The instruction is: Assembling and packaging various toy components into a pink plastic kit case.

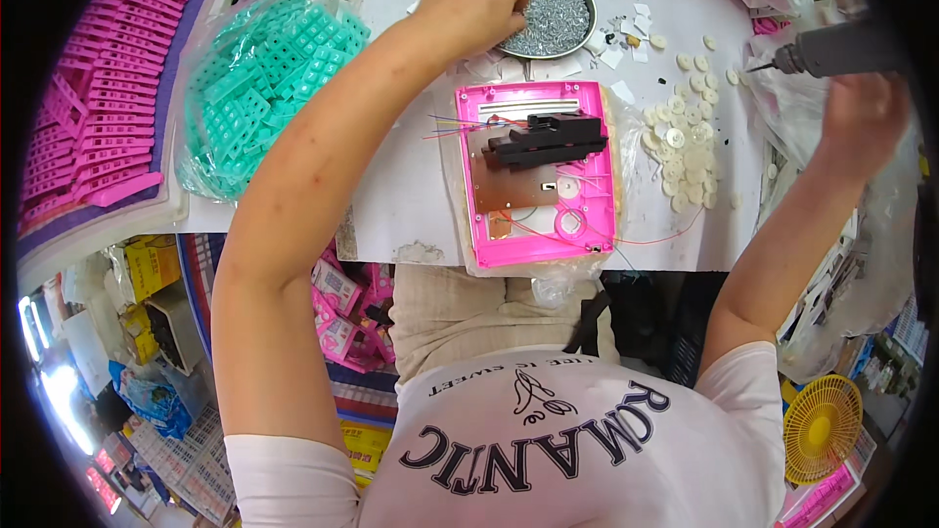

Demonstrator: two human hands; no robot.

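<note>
My left hand (479,8) reaches over the left side of a round dish of small silver screws (559,10). Its fingers are bent and drawn together at the screws; what is between the fingertips, if anything, is hidden. Off to the right, my right hand (866,117) is wrapped round a dark grey electric screwdriver (846,47), its thin bit pointing left. Between my arms an open pink plastic housing (469,225) lies on the table. Inside it are a brown board (514,191), a black plastic part (548,142) and thin coloured wires.
A clear bag of turquoise keypad pieces (264,88) lies at the left, beside stacked pink strips (122,88). Round cream discs (675,152) are scattered right of the housing. Plastic bags (782,108) crowd the right side. The table's front edge (401,256) runs near my lap.
</note>
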